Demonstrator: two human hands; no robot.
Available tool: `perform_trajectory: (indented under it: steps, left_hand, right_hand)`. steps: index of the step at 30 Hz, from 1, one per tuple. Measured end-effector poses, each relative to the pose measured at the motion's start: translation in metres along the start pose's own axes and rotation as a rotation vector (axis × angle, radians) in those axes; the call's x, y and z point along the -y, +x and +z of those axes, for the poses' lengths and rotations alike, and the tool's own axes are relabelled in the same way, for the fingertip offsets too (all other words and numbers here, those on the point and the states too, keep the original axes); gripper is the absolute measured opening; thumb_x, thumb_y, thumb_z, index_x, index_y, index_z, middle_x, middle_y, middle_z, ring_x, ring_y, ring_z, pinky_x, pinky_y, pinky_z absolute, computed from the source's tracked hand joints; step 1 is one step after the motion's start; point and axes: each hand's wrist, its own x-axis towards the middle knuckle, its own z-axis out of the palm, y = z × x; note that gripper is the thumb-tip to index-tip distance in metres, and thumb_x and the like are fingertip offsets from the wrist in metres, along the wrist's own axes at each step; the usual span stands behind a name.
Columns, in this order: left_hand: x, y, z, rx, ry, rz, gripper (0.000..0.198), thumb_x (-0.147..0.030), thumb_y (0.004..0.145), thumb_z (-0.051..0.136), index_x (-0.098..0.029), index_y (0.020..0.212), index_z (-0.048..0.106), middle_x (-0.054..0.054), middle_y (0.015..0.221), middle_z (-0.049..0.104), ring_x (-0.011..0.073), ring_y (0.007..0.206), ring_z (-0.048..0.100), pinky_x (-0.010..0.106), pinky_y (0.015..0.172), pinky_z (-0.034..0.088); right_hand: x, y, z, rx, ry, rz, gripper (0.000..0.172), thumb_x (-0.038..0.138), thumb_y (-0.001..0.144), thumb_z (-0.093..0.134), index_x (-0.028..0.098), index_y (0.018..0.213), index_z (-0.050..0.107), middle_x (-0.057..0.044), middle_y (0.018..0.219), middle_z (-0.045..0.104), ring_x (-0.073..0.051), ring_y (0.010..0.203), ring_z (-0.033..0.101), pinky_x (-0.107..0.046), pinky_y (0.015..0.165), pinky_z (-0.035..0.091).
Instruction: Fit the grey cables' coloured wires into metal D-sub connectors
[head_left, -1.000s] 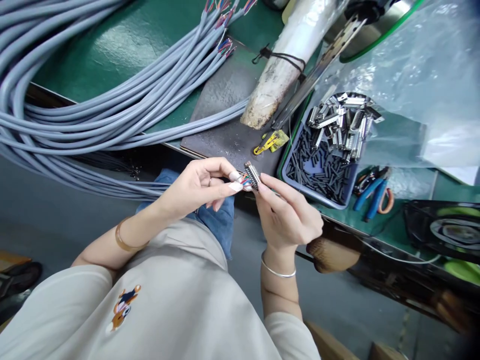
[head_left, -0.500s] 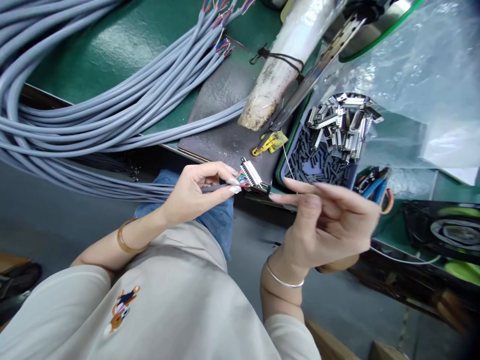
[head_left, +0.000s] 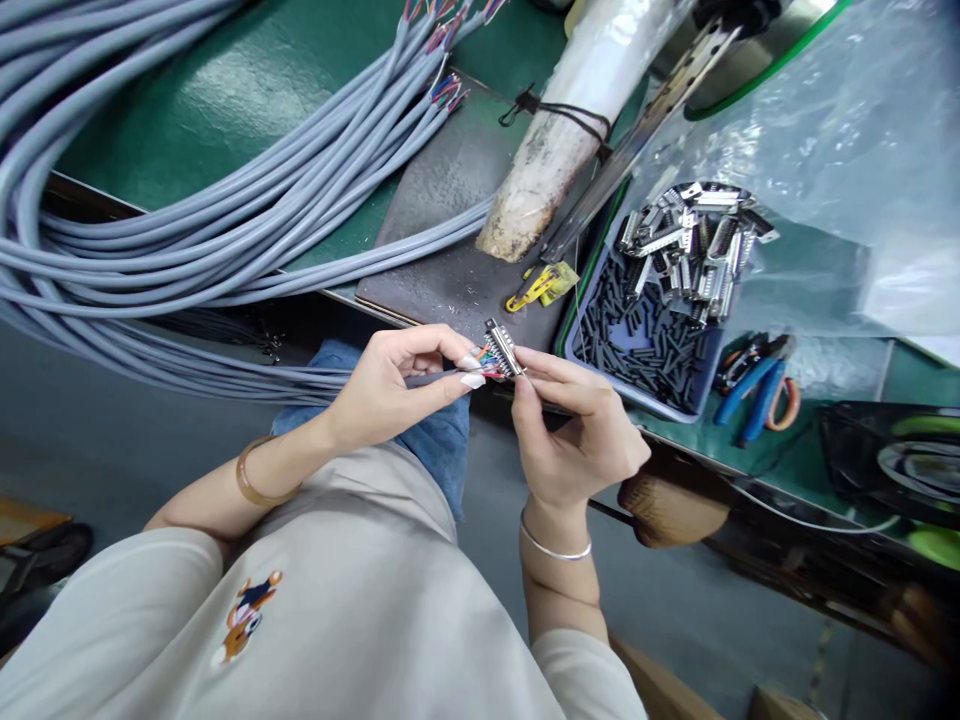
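My left hand point(head_left: 401, 385) pinches the end of a grey cable point(head_left: 319, 378), right where its thin coloured wires point(head_left: 486, 358) fan out. Those wires run to the pin side of a metal D-sub connector point(head_left: 501, 345), just above the bench's front edge. At the connector's other side, my right hand point(head_left: 574, 420) has thumb and fingers closed on its lower end. Exactly how the fingertips meet the shell is too small to make out.
Many grey cables point(head_left: 247, 225) with stripped ends lie across the green bench at left. A purple tray point(head_left: 679, 408) holds black sleeves and more connectors. Blue-handled pliers point(head_left: 757, 390), a yellow clip point(head_left: 536, 288) and a wrapped white tube point(head_left: 562, 130) lie nearby.
My right hand has come left from in front of the tray and closed on the connector. My left hand stays in place with the cable; the connector has turned slightly.
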Motion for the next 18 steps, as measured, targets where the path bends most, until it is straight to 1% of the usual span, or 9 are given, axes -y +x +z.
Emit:
perform_trajectory:
  steps: [2, 4, 7, 9, 11, 14, 16, 18]
  left_hand:
    - [-0.0004, 0.0002, 0.0001, -0.008, 0.004, -0.016, 0.015, -0.025, 0.08, 0.081, -0.013, 0.081, 0.073, 0.008, 0.091, 0.076, 0.0132, 0.084, 0.072, 0.02, 0.076, 0.059]
    - [-0.0012, 0.0009, 0.0004, -0.015, 0.006, -0.049, 0.015, -0.025, 0.08, 0.081, -0.013, 0.083, 0.073, 0.006, 0.087, 0.075, 0.0096, 0.072, 0.067, 0.018, 0.066, 0.056]
    - [-0.0039, 0.0031, 0.0015, -0.012, -0.038, -0.1, 0.017, -0.023, 0.078, 0.081, -0.013, 0.085, 0.07, 0.002, 0.077, 0.071, 0.0027, 0.053, 0.05, 0.014, 0.049, 0.043]
    - [-0.0059, 0.0047, 0.0026, -0.015, -0.068, -0.132, 0.017, -0.022, 0.077, 0.081, -0.013, 0.083, 0.067, -0.001, 0.07, 0.067, 0.0011, 0.048, 0.042, 0.015, 0.044, 0.036]
    - [-0.007, 0.006, 0.0035, -0.025, -0.078, -0.159, 0.016, -0.019, 0.074, 0.08, -0.013, 0.081, 0.067, -0.003, 0.065, 0.064, 0.0006, 0.046, 0.038, 0.015, 0.042, 0.033]
    - [-0.0063, 0.0068, 0.0035, -0.032, -0.111, -0.175, 0.013, -0.01, 0.069, 0.074, -0.012, 0.082, 0.07, -0.002, 0.067, 0.065, 0.001, 0.047, 0.04, 0.015, 0.042, 0.032]
    - [-0.0047, 0.0069, 0.0023, -0.016, -0.163, -0.173, 0.017, -0.006, 0.065, 0.067, -0.013, 0.08, 0.072, 0.0, 0.075, 0.069, 0.0022, 0.05, 0.046, 0.015, 0.042, 0.035]
    - [-0.0029, 0.0071, 0.0005, 0.009, -0.229, -0.182, 0.019, -0.005, 0.061, 0.062, -0.013, 0.074, 0.073, 0.002, 0.08, 0.07, 0.0032, 0.051, 0.049, 0.016, 0.043, 0.039]
  right_hand:
    - [-0.0007, -0.0011, 0.001, 0.002, 0.013, 0.022, 0.021, 0.007, 0.085, 0.073, 0.022, 0.097, 0.066, -0.004, 0.102, 0.082, -0.02, 0.093, 0.08, -0.032, 0.077, 0.065]
    - [-0.0012, -0.0024, 0.0022, 0.004, 0.021, 0.043, 0.02, 0.007, 0.086, 0.073, 0.022, 0.096, 0.066, -0.004, 0.102, 0.081, -0.019, 0.092, 0.08, -0.03, 0.075, 0.065]
    - [-0.0014, -0.0047, 0.0043, 0.004, 0.041, 0.078, 0.018, 0.008, 0.087, 0.072, 0.022, 0.096, 0.066, -0.004, 0.103, 0.081, -0.018, 0.091, 0.079, -0.028, 0.072, 0.065]
    - [-0.0013, -0.0057, 0.0055, 0.0, 0.058, 0.103, 0.018, 0.008, 0.087, 0.072, 0.022, 0.096, 0.066, -0.004, 0.103, 0.081, -0.018, 0.091, 0.079, -0.029, 0.071, 0.065]
    - [-0.0013, -0.006, 0.0062, -0.008, 0.065, 0.112, 0.018, 0.007, 0.087, 0.072, 0.022, 0.095, 0.066, -0.004, 0.103, 0.081, -0.019, 0.091, 0.079, -0.029, 0.072, 0.066]
    - [-0.0022, -0.0056, 0.0065, -0.013, 0.042, 0.095, 0.016, 0.008, 0.087, 0.072, 0.021, 0.094, 0.066, -0.004, 0.102, 0.081, -0.019, 0.091, 0.08, -0.03, 0.072, 0.066]
    - [-0.0031, -0.0054, 0.0065, 0.0, 0.019, 0.089, 0.014, 0.01, 0.088, 0.071, 0.022, 0.093, 0.066, -0.004, 0.101, 0.081, -0.02, 0.091, 0.08, -0.031, 0.072, 0.066]
    - [-0.0036, -0.0058, 0.0069, 0.006, 0.011, 0.085, 0.014, 0.01, 0.089, 0.071, 0.022, 0.094, 0.065, -0.004, 0.101, 0.081, -0.021, 0.091, 0.08, -0.031, 0.071, 0.066]
